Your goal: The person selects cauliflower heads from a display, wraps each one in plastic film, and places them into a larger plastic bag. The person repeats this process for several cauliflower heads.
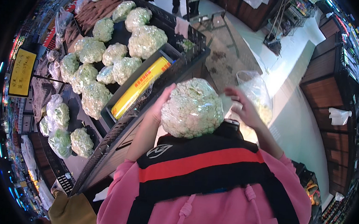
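Note:
A large cauliflower head in shiny clear film is in front of my chest, over a black apron with a red band. My left hand holds it by its left side; the fingers are partly hidden behind it. To the right, my right hand is raised with bent fingers apart, slightly blurred. No object shows in that hand. Behind it stands a clear plastic bag with pale contents. On the stand at left, a long yellow box bearing writing lies in a dark tray along the edge.
Several wrapped cauliflowers lie on the black display stand, with brown roots behind. A yellow sign bears writing. A flat cart is ahead, wooden counters at right. Another person's sleeve is at lower left.

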{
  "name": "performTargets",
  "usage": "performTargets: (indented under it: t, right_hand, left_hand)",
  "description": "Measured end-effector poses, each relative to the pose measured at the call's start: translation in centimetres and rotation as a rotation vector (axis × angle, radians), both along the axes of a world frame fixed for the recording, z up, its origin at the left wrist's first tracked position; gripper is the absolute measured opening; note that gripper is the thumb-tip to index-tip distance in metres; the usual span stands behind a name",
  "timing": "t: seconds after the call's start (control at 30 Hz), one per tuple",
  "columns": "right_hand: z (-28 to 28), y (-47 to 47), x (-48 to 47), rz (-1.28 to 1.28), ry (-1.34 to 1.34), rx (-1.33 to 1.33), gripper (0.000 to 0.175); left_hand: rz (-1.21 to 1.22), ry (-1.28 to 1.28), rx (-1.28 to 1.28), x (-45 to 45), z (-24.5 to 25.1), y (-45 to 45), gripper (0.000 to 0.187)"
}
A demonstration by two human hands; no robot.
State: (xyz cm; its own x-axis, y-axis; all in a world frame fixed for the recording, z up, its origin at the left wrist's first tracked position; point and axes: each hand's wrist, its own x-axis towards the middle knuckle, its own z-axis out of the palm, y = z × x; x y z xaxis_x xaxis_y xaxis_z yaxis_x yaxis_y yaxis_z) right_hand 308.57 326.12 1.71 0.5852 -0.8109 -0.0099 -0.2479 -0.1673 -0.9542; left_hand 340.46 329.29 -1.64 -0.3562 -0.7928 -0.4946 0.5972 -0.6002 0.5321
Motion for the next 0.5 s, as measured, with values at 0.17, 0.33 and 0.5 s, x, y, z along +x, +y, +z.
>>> performTargets:
  t: [0.17,0.33,0.5]
  right_hand:
    - [3.4,-1.6,4.3,0.126,-0.067,-0.062,0.040]
    - [4.5,-1.0,4.8,0.149,-0.211,0.304,0.023]
    - [5.8,-0.3,5.2,0.221,-0.163,-0.281,0.021]
  left_hand:
    - [-0.113,0.059,-0.391,-1.1,1.8,0.7,0.092]
    - [-0.080,0.007,-0.502,-1.3,3.6,2.5,0.101]
    - [-0.116,-0.145,-0.518,-0.6,3.9,3.2,0.099]
